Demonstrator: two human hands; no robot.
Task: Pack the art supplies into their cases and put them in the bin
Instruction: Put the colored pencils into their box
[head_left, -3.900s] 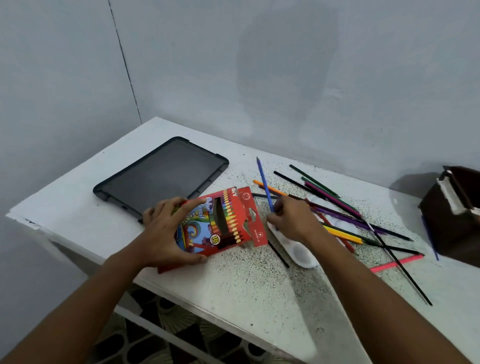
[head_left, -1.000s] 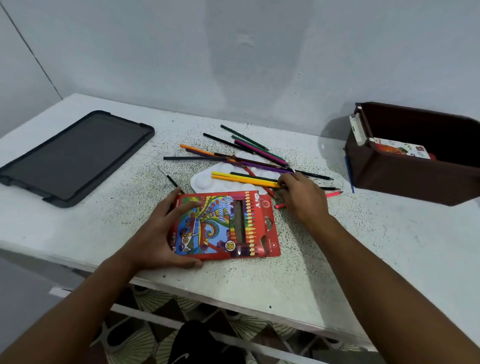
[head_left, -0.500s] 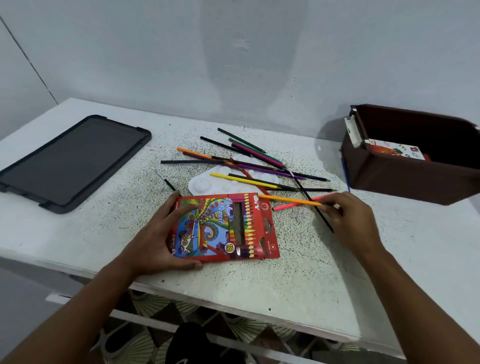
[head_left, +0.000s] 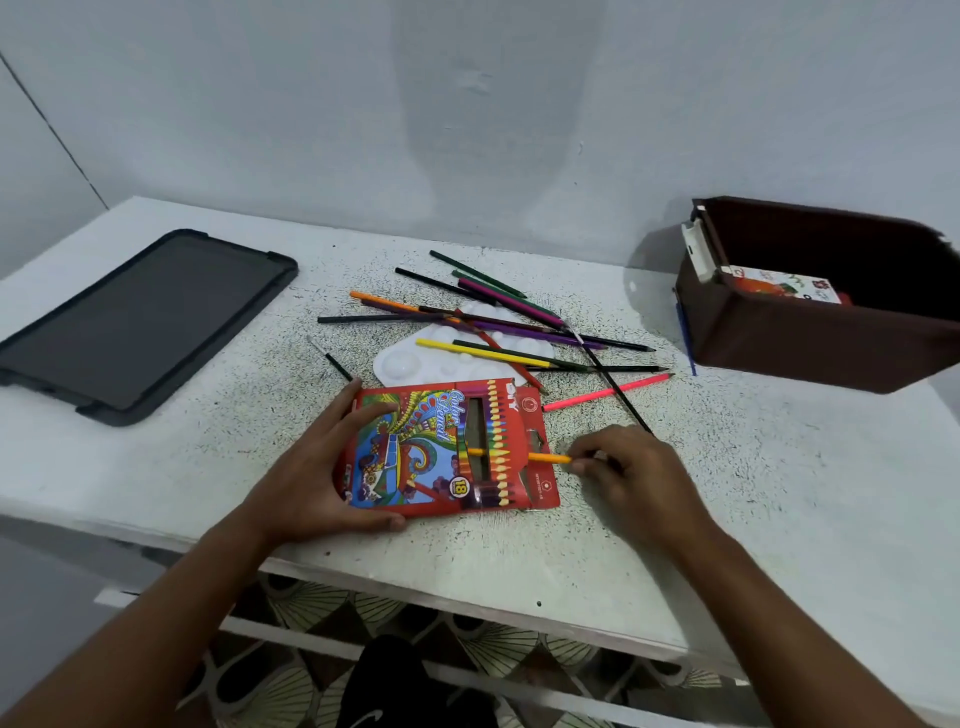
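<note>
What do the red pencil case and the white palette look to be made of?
Pencil case: looks like thin printed card with a glossy finish; its flap lies flat and creased, and a cut window shows the pencils. Palette: probably moulded plastic, smooth and shiny, with rounded wells catching highlights. Neither can be confirmed by sight alone.

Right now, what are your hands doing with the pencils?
Left hand holds pencil box. Right hand sliding orange pencil in. Nothing blocking.
</note>
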